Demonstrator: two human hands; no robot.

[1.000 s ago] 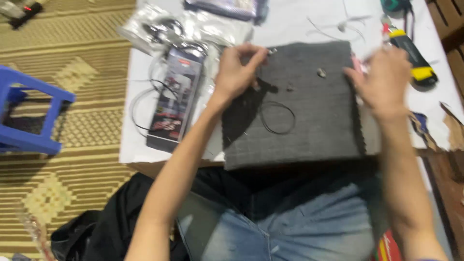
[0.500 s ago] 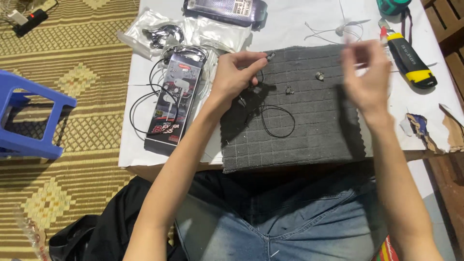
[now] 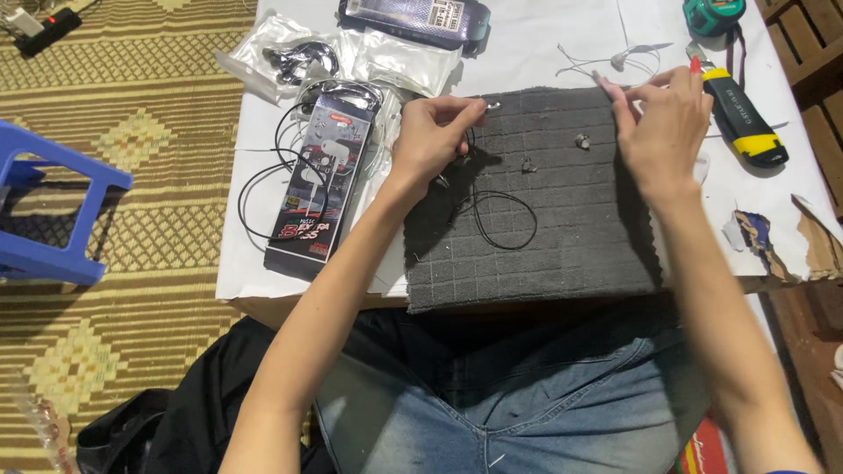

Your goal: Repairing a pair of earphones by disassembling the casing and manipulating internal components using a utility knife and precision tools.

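A grey gridded foam mat (image 3: 544,254) lies on the white-covered table in front of me. My left hand (image 3: 435,136) is at the mat's far left corner, pinching a small metal piece (image 3: 493,105). A thin black cable (image 3: 505,219) trails from that hand and loops over the mat. My right hand (image 3: 663,132) rests at the mat's far right edge with its fingertips pinched together; what they hold is too small to see. Two tiny parts (image 3: 581,140) (image 3: 529,165) lie on the mat between my hands.
A boxed earphone pack (image 3: 316,189) and clear plastic bags (image 3: 290,61) lie left of the mat. A white earphone wire (image 3: 615,60), a yellow-black utility knife (image 3: 738,114) and a green tape measure (image 3: 709,13) are at the far right. A blue stool (image 3: 44,202) stands on the woven floor mat.
Both hands have moved from the mat's sides to its far edge. My right hand left the right border and now pinches near the top edge. The black cable has shifted slightly.
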